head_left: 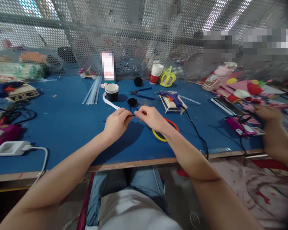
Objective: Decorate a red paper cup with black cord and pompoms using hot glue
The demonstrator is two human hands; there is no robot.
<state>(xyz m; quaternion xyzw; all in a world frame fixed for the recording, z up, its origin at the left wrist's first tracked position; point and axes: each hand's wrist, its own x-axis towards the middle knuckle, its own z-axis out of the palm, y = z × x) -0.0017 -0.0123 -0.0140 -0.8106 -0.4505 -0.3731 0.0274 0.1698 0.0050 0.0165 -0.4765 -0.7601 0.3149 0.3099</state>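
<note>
Thin blk flexible strip [133, 115] btwn hands, over blue flat tabletop [72, 127], just below fuzzy blk round pom-pom [132, 102]; L hand [117, 123] & R hand [151, 118] fingertips both pinched on it.

My left hand [117, 124] and right hand [151, 117] nearly meet at the fingertips, pinching a thin dark strand [133, 115] between them, with a black pompom [132, 102] just beyond. Past my left knuckles a white ribbon [109, 103] trails beside a dark cup [111, 93] with a white rim, and pliers [142, 95] lie farther out, ahead of both hands. To the right of my right hand a blue glue gun [174, 99] rests on a wooden rack [167, 105], while a yellow-and-red ring [159, 136] lies partly beneath my right wrist.
</note>
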